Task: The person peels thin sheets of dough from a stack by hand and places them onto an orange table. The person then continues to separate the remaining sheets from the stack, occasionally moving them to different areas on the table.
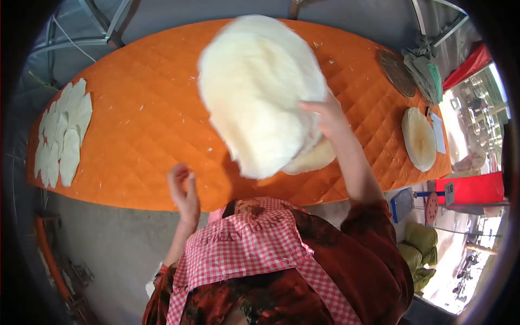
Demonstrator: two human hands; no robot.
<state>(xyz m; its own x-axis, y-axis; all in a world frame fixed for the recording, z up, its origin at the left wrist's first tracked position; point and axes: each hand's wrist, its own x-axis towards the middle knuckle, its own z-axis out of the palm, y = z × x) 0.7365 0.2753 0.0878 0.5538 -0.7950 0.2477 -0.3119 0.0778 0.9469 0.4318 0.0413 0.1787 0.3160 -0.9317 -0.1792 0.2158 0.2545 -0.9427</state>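
A large, floppy, cream-white round sheet (pixel 260 92) is raised over the orange quilted table cover, slightly blurred. Its exact kind cannot be told. My right hand (pixel 325 116) grips it by its right edge, fingers lying across the front. Below it, partly hidden, another pale round sheet (pixel 313 158) rests on the cover. My left hand (pixel 184 192) is at the front edge of the table, fingers apart and curved, holding nothing.
Overlapping white pieces (pixel 62 132) lie at the left end of the orange cover (pixel 146 97). At the right are a pale round sheet (pixel 418 139), a dark round mesh (pixel 397 73), a bundled grey-green cloth (pixel 425 70) and a blue scale (pixel 402 205). White shreds dot the cover.
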